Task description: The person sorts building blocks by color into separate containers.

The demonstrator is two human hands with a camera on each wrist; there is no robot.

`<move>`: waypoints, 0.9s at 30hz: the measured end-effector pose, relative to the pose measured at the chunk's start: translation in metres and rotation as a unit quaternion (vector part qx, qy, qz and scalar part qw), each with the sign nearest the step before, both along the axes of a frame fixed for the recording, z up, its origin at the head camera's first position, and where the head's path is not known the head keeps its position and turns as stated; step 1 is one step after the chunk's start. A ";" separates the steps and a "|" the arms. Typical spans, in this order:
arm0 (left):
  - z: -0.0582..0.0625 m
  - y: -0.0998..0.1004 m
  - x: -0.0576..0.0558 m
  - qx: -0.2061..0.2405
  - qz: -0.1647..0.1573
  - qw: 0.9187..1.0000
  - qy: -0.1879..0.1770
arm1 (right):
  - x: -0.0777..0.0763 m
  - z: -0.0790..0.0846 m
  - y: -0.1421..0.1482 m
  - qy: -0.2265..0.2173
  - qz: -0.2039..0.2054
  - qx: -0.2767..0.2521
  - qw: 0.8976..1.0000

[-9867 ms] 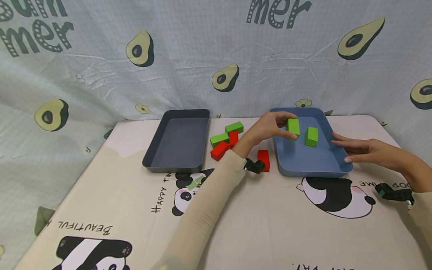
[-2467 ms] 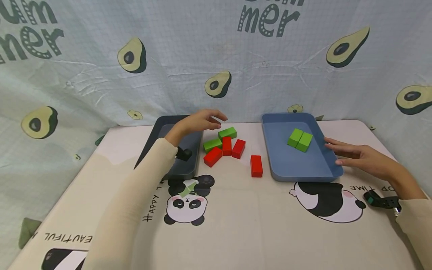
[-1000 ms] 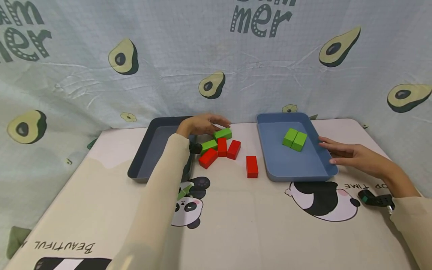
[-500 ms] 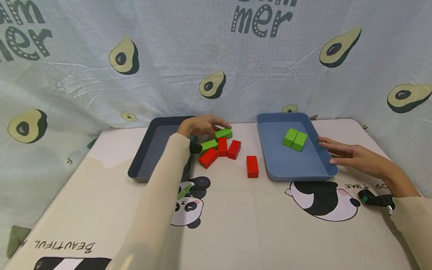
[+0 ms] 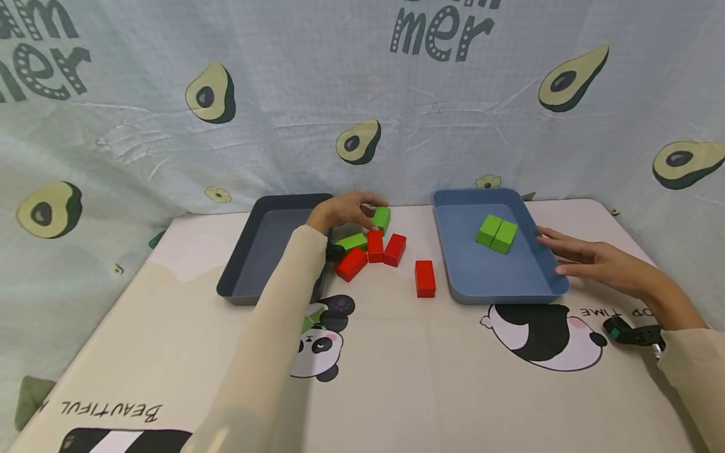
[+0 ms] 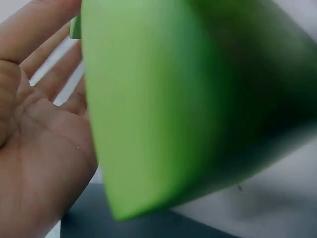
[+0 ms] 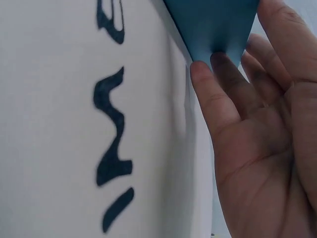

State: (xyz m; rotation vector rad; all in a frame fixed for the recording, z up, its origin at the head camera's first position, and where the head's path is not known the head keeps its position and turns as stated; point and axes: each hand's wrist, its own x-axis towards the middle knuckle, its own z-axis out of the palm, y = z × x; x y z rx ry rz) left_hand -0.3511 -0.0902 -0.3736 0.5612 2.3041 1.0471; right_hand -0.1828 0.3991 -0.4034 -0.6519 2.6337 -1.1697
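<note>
My left hand [image 5: 342,211] pinches a green block [image 5: 382,218] between thumb and fingers at the back of the block group. Below it lie another green block [image 5: 352,241] and three red blocks close together, one of them the middle red block [image 5: 375,246]. In the left wrist view, a large blurred green block [image 6: 143,109] fills the foreground beside the palm. My right hand [image 5: 600,263] has its fingers extended against the right side of the blue tray [image 5: 504,293]; its fingertips [image 7: 200,72] meet the tray wall in the right wrist view.
Inside the blue tray, two green blocks [image 5: 496,234] sit side by side. A single red block [image 5: 425,279] lies left of that tray. The dark grey tray [image 5: 240,290] stands at the left, partly behind my left sleeve. A printed cloth [image 5: 294,157] hangs behind the table.
Earlier my left hand held a green block over the blue tray; two now lie together there. It came back left to the group and has turned the rear green block. My right hand stays put.
</note>
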 end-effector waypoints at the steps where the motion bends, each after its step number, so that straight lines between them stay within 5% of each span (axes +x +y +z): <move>1: 0.000 0.000 -0.001 0.001 -0.002 1.000 0.004 | 0.000 0.000 0.000 0.001 -0.001 0.002 1.000; 14: -0.001 -0.003 0.004 -0.003 -0.013 0.998 0.054 | 0.001 0.001 -0.002 -0.018 -0.012 0.006 1.000; 27: 0.004 -0.003 0.009 0.075 0.013 0.994 0.075 | 0.001 0.001 -0.003 -0.010 -0.008 0.013 1.000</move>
